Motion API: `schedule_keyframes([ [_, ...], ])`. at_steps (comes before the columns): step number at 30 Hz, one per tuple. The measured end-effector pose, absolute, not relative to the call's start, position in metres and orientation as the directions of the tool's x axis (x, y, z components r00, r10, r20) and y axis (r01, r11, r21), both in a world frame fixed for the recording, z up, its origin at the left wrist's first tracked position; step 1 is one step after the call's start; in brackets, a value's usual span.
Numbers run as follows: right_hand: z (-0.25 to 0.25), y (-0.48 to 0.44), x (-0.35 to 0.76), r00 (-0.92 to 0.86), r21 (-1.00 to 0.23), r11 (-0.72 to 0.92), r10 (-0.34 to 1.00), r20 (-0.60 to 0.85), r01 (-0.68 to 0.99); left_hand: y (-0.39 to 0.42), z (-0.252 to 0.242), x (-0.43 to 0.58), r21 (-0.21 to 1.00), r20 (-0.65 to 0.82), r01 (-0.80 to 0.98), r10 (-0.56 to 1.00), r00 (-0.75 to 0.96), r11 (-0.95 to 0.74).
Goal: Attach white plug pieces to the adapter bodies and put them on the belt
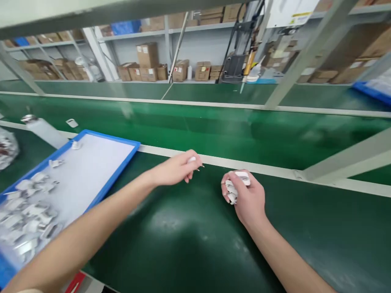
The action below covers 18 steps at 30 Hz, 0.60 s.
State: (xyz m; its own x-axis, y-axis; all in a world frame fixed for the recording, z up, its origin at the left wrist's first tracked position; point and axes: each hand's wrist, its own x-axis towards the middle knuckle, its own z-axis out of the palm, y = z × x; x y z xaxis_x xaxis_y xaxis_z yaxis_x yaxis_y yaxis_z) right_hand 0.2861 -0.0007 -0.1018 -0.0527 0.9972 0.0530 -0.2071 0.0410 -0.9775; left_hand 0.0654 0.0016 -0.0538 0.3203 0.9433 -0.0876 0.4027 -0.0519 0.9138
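Over the green tabletop, my left hand (185, 167) is closed on a small white plug piece (192, 159), with thin metal prongs sticking out past the fingertips. To its right, my right hand (246, 193) is wrapped round several white plastic plug pieces (232, 191), which are stacked in the palm under the thumb. The two hands are apart from each other. A blue-rimmed tray (122, 141) with a white bottom lies on the left, behind my left forearm. Many similar white pieces (36, 209) are heaped in its left part.
A white bottle (45, 131) lies tilted behind the tray, and a clear bag (6, 148) is at the far left. Metal posts (357, 154) rise from the bench at right. Beyond the bench, shelves hold cardboard boxes (148, 55).
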Motion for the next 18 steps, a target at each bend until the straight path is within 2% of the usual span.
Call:
schedule_keyframes([
  [3, -0.107, -0.002, 0.291, -0.012, -0.989, 0.138, 0.99, 0.139, -0.059, 0.001, -0.085, 0.114, 0.98, -0.084, 0.198, 0.946, 0.314, 0.021],
  [6, -0.111, -0.004, 0.294, -0.104, -0.985, 0.156, 0.984, 0.148, 0.074, -0.004, -0.115, 0.133, 0.998, -0.024, 0.065, 0.976, 0.218, 0.01],
  [11, -0.108, -0.008, 0.293, -0.214, -0.945, 0.22, 0.962, 0.17, 0.242, -0.012, -0.131, 0.129, 0.978, 0.162, 0.082, 0.951, 0.263, -0.19],
  [18, -0.106, -0.01, 0.292, -0.276, -0.884, 0.361, 0.919, 0.282, 0.297, -0.016, -0.128, 0.124, 0.988, 0.138, 0.016, 0.927, 0.349, -0.154],
])
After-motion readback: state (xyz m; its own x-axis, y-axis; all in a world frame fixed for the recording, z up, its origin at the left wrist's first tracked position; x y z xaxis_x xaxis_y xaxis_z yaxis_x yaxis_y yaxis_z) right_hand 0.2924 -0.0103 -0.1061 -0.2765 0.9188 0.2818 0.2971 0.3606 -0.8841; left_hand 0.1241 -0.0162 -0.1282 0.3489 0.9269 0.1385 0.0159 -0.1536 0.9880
